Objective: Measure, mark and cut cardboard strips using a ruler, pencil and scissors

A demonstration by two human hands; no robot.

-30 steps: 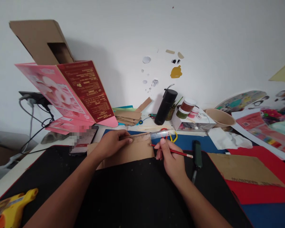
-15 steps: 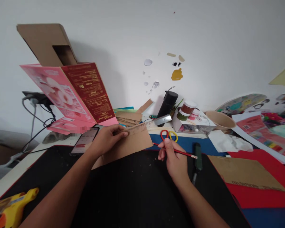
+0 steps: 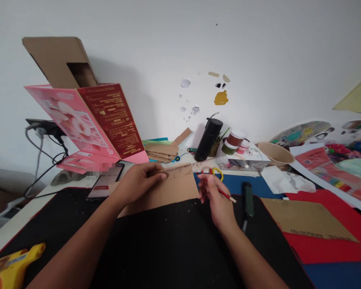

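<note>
Cardboard (image 3: 174, 190) mid-frame, long axis approx. L–R, rising slightly to R; L hand (image 3: 140, 180) nearer, fingers pinching its upper edge. R hand (image 3: 219, 196) just beside R end, fingers pinching red pencil (image 3: 228, 197).

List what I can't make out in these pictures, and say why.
All in the head view:
- Cardboard: left part hidden behind the left hand and forearm.
- Pencil: middle covered by the right hand.
- Scissors: blades not visible; the right hand blocks part of the handles.
- Yellow glue gun: cut off by the left edge.
- Phone: partly masked by pixelation.
- Pink-and-red box: gold print too small to read.
</note>
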